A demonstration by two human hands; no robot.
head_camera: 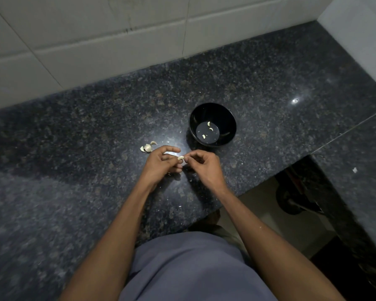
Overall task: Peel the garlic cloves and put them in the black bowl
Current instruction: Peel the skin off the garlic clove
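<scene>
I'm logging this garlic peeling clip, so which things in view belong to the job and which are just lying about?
Part of the job:
garlic clove pinched between both hands, left hand, right hand
unpeeled garlic
black bowl holding peeled cloves

Just lying about:
skin scraps on the countertop

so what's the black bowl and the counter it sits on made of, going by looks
Black bowl: probably plastic or melamine, smooth and glossy; its wall and flat floor show soft reflections, though glazed ceramic cannot be ruled out. Counter: looks like polished granite, dark with pale and brown flecks and a sharp glint of light on its surface.
</scene>
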